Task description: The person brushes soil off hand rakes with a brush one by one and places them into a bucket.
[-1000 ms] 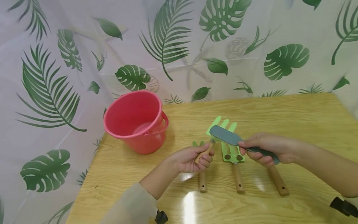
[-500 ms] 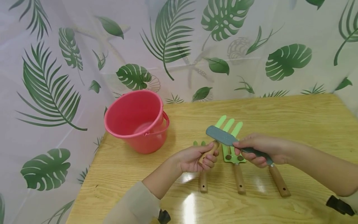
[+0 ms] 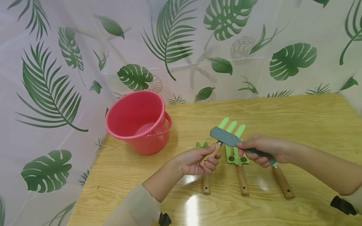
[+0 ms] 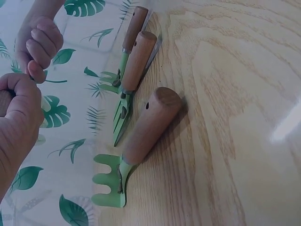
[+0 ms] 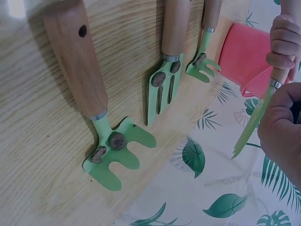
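Observation:
My left hand [image 3: 198, 161] grips the wooden handle [image 3: 211, 153] of a light green hand fork [image 3: 231, 126], whose tines point away over the table. In my right hand [image 3: 263, 149] is a grey flat-bladed tool [image 3: 224, 135] with a rounded end, its dark narrow part between thumb and fingers. The grey blade lies across the fork in the head view, hiding the base of its tines. Seen edge-on in the right wrist view, the fork's green head [image 5: 254, 125] extends below the left hand [image 5: 284, 44]. The grey tool is hidden there.
A red bucket [image 3: 145, 144] stands at the left of the wooden table [image 3: 311, 125]. Under and before my hands lie a small green hand rake [image 5: 201, 69], a green fork [image 5: 155, 89] and a wider hand rake [image 5: 117, 157]. A leaf-patterned cloth [image 3: 181, 75] hangs behind.
My left hand and the fork have shifted slightly right. The grey tool has moved a little left across the fork, then slightly back right. Both hands keep their hold.

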### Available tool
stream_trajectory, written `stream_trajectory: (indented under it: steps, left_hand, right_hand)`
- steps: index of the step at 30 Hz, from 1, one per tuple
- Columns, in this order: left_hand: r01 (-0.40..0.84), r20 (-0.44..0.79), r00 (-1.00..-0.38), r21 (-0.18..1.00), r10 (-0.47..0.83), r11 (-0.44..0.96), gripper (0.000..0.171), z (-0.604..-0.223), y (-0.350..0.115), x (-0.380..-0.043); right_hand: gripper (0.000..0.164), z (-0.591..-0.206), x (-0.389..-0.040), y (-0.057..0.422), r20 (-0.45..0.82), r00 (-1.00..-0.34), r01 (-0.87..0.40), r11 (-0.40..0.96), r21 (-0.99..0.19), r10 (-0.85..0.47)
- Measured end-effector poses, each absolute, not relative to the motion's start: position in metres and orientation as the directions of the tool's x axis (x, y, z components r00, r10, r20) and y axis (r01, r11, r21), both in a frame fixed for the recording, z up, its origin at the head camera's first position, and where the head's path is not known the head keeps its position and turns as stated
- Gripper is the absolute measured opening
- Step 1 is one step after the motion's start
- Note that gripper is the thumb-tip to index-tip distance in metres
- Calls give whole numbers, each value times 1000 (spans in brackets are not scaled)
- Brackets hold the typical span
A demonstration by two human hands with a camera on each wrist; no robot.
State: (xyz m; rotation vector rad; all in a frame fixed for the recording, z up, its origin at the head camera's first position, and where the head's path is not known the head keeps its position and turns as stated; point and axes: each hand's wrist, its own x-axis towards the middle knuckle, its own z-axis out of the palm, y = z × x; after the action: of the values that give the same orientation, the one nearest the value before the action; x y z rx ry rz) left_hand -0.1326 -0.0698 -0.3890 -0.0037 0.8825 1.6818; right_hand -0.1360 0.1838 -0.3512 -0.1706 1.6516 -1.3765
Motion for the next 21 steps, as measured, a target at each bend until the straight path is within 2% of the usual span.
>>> stream_trajectory:
  steps: [15,21]
  left_hand:
    - [-847,-434,-313,530,845,-41,37,-393,-72,-131]
    - [-849,-448,-315,527,837,-37,37,-395,-73,-131]
  right_hand:
    - [31,-354,-139,185,-555,-549,430,358,-829,-625]
    - [31,-358,-139,185,-551,-582,385,394,-834,-598]
